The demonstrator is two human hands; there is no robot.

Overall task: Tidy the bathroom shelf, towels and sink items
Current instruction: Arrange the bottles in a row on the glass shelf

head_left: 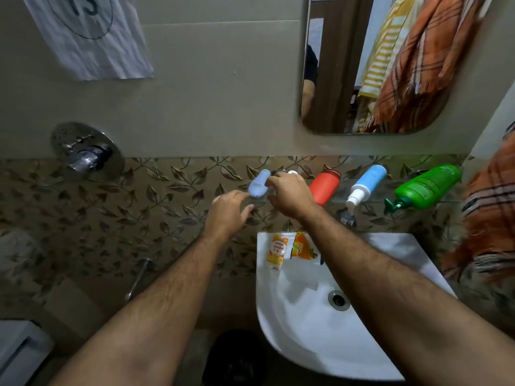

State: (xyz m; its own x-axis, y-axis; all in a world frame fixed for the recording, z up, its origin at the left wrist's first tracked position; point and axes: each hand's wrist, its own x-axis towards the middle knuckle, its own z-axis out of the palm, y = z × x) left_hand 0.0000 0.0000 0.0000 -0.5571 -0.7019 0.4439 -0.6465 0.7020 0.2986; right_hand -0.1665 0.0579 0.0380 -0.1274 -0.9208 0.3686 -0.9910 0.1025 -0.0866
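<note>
My left hand (228,211) reaches w/ loose, straightish fingers, fingertip touching the pale blue bottle (258,185) on the glass shelf (370,200). My right hand (289,195) curls over a white-capped item (292,172), mostly hidden; can't tell what it is. Right of it: red bottle (324,188), blue spray bottle (366,183), green pump bottle (426,186). Below my hands, two sachets (289,249) on the sink (390,246) rim.

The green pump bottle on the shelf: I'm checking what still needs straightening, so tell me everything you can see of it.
The green pump bottle looks like glossy plastic, with a darker green pump head and a label too blurred to read. It stands on the glass shelf at the right-hand end, past the blue spray bottle, close to the orange checked towel. Neither hand touches it. The wide-angle view makes it appear to lean.
</note>
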